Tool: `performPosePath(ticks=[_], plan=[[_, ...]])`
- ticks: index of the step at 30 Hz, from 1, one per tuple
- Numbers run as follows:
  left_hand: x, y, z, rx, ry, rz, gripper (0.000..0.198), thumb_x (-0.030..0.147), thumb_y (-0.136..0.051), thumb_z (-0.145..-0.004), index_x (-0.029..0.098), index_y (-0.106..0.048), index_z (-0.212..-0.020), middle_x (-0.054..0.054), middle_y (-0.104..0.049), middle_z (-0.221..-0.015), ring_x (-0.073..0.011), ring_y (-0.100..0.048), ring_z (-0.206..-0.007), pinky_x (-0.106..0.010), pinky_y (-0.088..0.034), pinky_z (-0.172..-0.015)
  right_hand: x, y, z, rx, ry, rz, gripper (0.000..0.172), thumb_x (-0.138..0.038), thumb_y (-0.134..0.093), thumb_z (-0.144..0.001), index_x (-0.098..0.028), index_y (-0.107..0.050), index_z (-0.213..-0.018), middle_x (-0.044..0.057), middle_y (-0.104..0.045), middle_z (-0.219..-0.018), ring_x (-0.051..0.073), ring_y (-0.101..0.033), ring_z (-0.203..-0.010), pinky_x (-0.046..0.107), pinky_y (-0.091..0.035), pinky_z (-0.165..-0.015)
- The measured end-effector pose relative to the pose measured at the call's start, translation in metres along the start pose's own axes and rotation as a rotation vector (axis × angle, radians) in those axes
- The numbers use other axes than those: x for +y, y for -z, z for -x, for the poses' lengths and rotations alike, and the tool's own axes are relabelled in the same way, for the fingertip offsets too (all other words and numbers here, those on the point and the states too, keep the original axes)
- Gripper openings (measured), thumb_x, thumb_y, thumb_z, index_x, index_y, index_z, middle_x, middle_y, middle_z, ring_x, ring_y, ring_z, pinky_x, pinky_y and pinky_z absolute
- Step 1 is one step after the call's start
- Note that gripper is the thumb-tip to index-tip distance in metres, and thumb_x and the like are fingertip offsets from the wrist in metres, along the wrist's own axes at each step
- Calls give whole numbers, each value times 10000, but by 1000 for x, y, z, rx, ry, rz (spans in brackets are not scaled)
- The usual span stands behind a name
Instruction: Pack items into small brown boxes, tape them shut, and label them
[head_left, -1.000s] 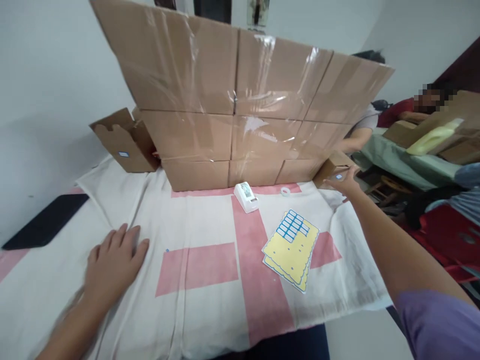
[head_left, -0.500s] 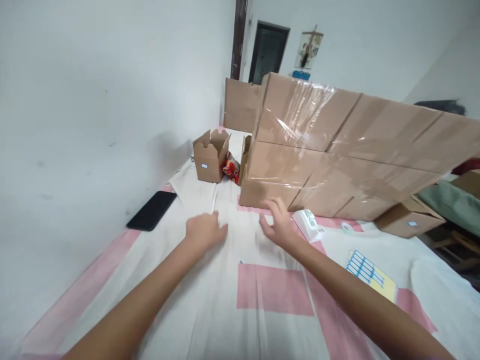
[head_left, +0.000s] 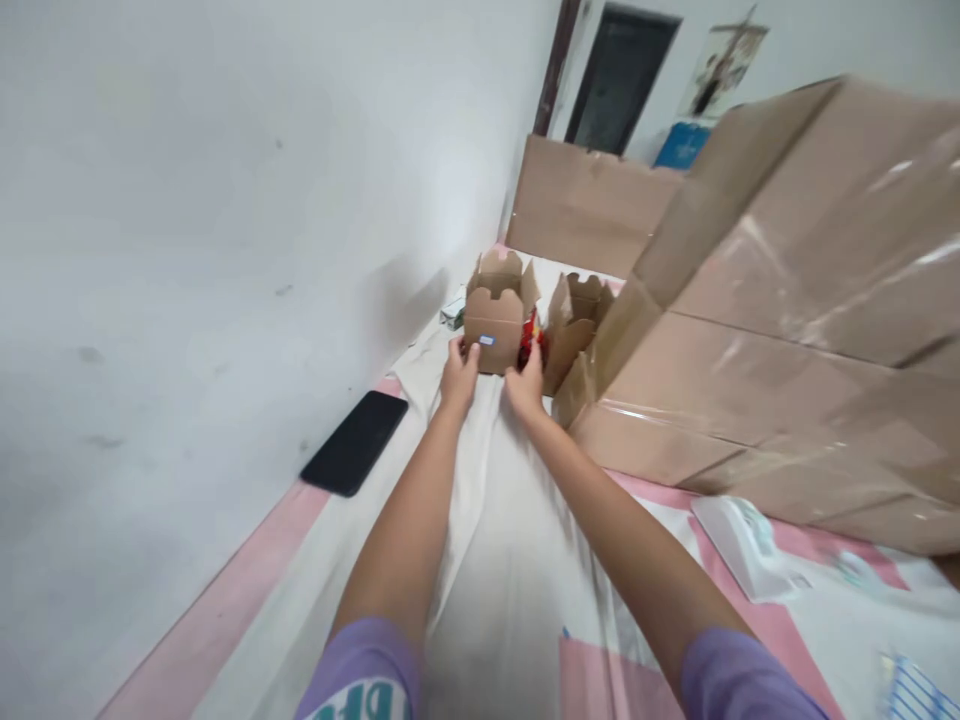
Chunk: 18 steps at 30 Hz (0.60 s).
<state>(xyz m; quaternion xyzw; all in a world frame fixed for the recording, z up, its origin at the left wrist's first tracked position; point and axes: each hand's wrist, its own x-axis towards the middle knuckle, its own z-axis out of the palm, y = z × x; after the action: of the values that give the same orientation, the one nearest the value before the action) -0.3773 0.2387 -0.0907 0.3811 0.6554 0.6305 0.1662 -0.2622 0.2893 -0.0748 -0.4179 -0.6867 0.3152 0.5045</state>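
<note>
A small open-topped cardboard box (head_left: 495, 315) with a blue label on its front stands on the white and pink cloth (head_left: 487, 520) near the wall. My left hand (head_left: 459, 375) grips its left lower side. On the box's right lower side is my right hand (head_left: 525, 385), fingers closed against it. Both arms reach far forward. A second small open box (head_left: 574, 325) stands just right of it, with something red (head_left: 531, 335) between the two.
A large stack of plastic-wrapped cardboard (head_left: 795, 310) fills the right side. A black phone (head_left: 355, 442) lies by the wall at left. A white dispenser (head_left: 742, 548) and a sheet of blue labels (head_left: 919, 690) lie on the cloth at lower right. More cardboard (head_left: 585, 205) leans at the back.
My view has swung left. Both hands left the cloth, reached forward and closed on the small labelled box.
</note>
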Motion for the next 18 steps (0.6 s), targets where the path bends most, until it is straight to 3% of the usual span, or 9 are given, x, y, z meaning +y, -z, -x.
performPosePath(ticks=[7,10,13,15,18], plan=[[-15,-7,-7,18,-64,17,478,257,-447,-977,262,-459,-1455,-73,-626,-1429,-216,-618,-1276,-369,-479,-1091,-12,-18,11,211,321,155,712,-179,-492,-787,-193,-422,-1495,139,-479,-1518,273,-395,-1435,520,-300,-1214],[-12,-1,-2,34,-110,-40,550,169,-409,-945,222,-466,-1489,-86,-581,-1487,-217,-555,-1357,-371,-426,-1158,-14,-27,17,250,327,155,689,-178,-462,-798,-185,-429,-1487,157,-478,-1511,276,-414,-1427,535,-315,-1199],[-7,13,-6,25,-152,-145,552,107,-449,-883,218,-599,-1402,-83,-552,-1519,-243,-487,-1423,-403,-348,-1222,-10,-32,17,260,292,112,682,-176,-448,-819,-168,-420,-1500,167,-419,-1562,265,-380,-1474,500,-340,-1200],[-2,26,-23,26,-166,-223,467,92,-495,-850,213,-719,-1243,-96,-553,-1515,-292,-456,-1442,-471,-301,-1243,-7,-32,16,250,262,70,677,-170,-449,-829,-174,-424,-1506,155,-418,-1572,251,-392,-1475,465,-368,-1194],[5,36,-70,21,-189,-308,265,142,-596,-851,187,-782,-1034,-132,-579,-1474,-352,-439,-1438,-561,-278,-1234,-5,-31,15,206,208,5,693,-164,-453,-838,-192,-413,-1530,129,-470,-1553,239,-434,-1456,443,-386,-1190]])
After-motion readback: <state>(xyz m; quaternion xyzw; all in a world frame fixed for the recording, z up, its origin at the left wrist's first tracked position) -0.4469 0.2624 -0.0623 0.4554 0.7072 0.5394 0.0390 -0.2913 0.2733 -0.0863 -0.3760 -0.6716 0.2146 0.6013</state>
